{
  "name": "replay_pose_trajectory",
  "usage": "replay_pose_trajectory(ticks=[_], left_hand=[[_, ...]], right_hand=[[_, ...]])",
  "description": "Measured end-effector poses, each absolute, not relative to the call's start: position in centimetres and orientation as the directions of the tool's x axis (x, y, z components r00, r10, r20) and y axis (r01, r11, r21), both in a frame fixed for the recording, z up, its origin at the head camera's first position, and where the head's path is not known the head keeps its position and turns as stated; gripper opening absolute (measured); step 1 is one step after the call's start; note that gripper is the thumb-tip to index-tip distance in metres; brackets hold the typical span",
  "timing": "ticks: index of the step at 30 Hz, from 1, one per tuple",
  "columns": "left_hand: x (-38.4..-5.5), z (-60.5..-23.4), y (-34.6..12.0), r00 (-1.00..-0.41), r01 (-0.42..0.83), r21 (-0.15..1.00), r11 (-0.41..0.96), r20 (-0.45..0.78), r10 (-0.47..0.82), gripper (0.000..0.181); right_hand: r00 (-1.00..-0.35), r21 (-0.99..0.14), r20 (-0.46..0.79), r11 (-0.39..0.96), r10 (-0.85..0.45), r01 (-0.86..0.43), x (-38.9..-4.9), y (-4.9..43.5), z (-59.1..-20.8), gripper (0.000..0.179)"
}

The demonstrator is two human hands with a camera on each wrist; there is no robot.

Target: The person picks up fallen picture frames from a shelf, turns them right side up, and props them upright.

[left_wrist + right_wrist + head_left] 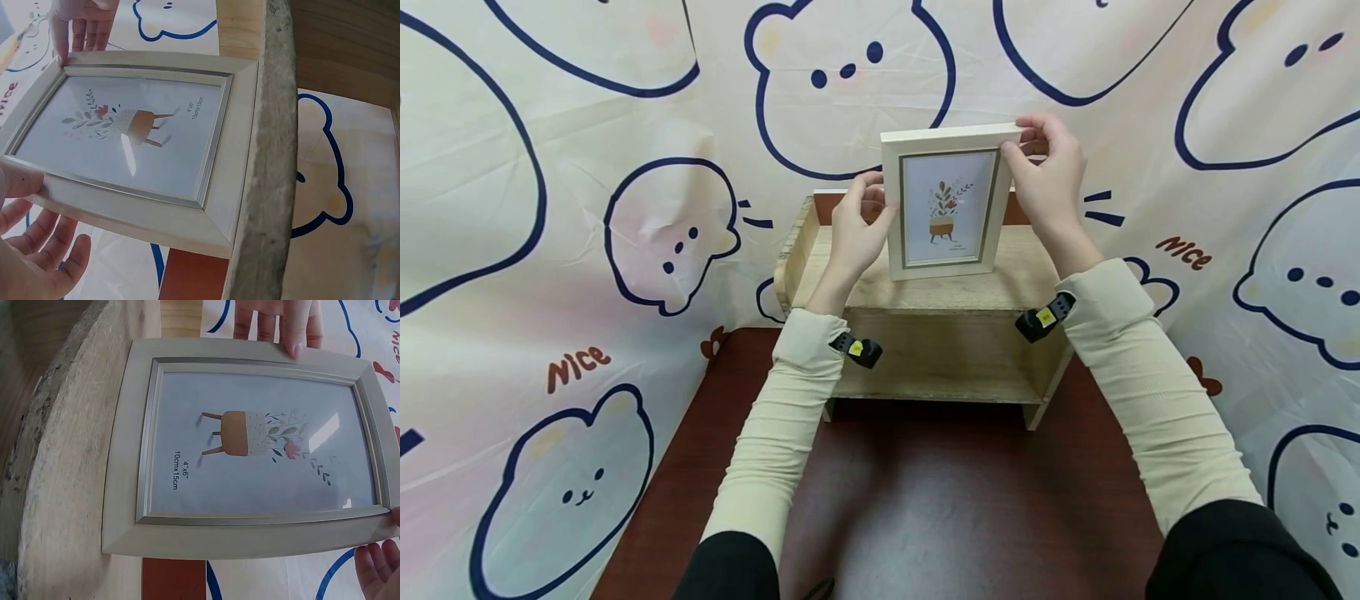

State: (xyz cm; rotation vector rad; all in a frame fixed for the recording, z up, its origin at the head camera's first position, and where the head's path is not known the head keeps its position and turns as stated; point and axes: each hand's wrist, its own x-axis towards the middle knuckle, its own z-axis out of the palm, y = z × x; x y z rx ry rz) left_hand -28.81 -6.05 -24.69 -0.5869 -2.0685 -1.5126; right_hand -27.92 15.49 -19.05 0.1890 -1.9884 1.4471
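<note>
A cream picture frame (pixel 895 225) with a plant print inside stands upright on the top board of a small wooden shelf (pixel 850 287). My left hand (pixel 859 229) pinches its left side between thumb and fingers. At the upper right corner, my right hand (pixel 1051 171) grips the edge, thumb on the front. Both wrist views show the frame's lower edge at the shelf's top board, with the left hand's thumb (pixel 22 181) lying on the front border. The back of the frame is hidden.
Below the top board the shelf has an open lower compartment (pixel 947 354). It stands on a dark red-brown table (pixel 970 500). A cloth (pixel 662 125) printed with cartoon bears hangs behind and along both sides. A dark cord-like thing (pixel 820 589) lies at the near edge.
</note>
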Motion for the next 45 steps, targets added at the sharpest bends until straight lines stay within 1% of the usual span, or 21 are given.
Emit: replay_pose_trajectory(ticks=[7,10,16,27,30,35,41,45], left_hand=[[-28.2,-25.0,-6.4,-0.785,0.609,0.754,0.247,0.617,0.055,0.037],[-27.9,-25.0,-6.5,-0.782,0.614,0.751,0.244,0.62,0.06,0.038],[-27.5,-25.1,-6.6,-0.794,0.601,0.765,0.233,0.604,0.066,0.041],[-27.1,-25.2,-6.5,-0.789,0.609,0.764,0.214,0.611,0.065,0.038],[-27.0,-25.2,-6.3,-0.773,0.628,0.747,0.216,0.631,0.068,0.038],[-26.8,-25.3,-5.9,-0.728,0.678,0.699,0.228,0.681,0.078,0.037],[-26.5,-25.3,-5.7,-0.718,0.689,0.69,0.221,0.691,0.082,0.038],[-26.5,-25.4,-5.6,-0.714,0.693,0.685,0.223,0.696,0.081,0.038]], right_hand=[[-0.756,-0.784,0.595,0.406,0.273,-0.471,-28.2,15.0,-18.9,0.028],[-0.765,-0.79,0.585,0.403,0.271,-0.462,-28.4,14.8,-18.8,0.029],[-0.775,-0.803,0.568,0.395,0.277,-0.447,-28.7,14.6,-18.5,0.028],[-0.808,-0.839,0.514,0.365,0.289,-0.404,-29.1,14.3,-18.4,0.03],[-0.819,-0.852,0.496,0.347,0.289,-0.393,-29.1,14.3,-18.2,0.03],[-0.823,-0.859,0.487,0.331,0.293,-0.39,-29.2,14.1,-18.2,0.033],[-0.835,-0.861,0.474,0.346,0.28,-0.373,-29.3,13.8,-18.3,0.047],[-0.848,-0.875,0.445,0.34,0.288,-0.344,-29.4,13.5,-18.1,0.05]])
